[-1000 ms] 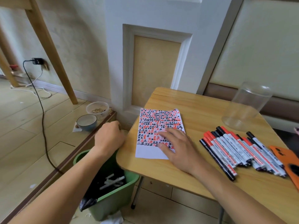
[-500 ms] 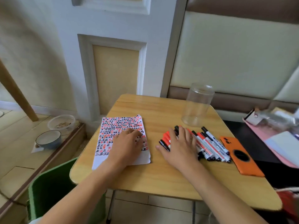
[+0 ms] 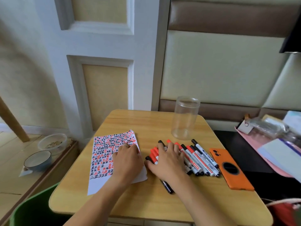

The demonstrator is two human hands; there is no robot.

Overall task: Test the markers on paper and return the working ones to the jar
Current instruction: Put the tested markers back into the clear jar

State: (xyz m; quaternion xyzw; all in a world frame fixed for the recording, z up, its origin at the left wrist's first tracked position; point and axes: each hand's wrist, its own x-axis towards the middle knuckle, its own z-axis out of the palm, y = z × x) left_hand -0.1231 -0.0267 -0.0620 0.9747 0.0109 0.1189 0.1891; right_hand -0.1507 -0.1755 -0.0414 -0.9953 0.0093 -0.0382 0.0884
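Note:
A sheet of paper (image 3: 104,154) covered in red and black test marks lies on the left half of the small wooden table (image 3: 146,198). My left hand (image 3: 127,159) rests flat on its right part. A row of several red- and black-capped markers (image 3: 197,156) lies to the right of the paper. My right hand (image 3: 166,160) lies over the left end of that row, fingers spread on the markers; whether it grips one I cannot tell. One black marker (image 3: 166,186) sticks out under the wrist. The clear empty jar (image 3: 185,118) stands upright behind the markers.
An orange phone (image 3: 231,170) lies right of the markers. A green bin (image 3: 32,211) stands at the table's front left. Two bowls (image 3: 38,159) sit on the floor ledge to the left. Papers and a pink folder (image 3: 273,144) lie on a dark surface at the right.
My left hand came from the bin side onto the paper. My right hand left the paper and settled on the left end of the marker row. The view swung right.

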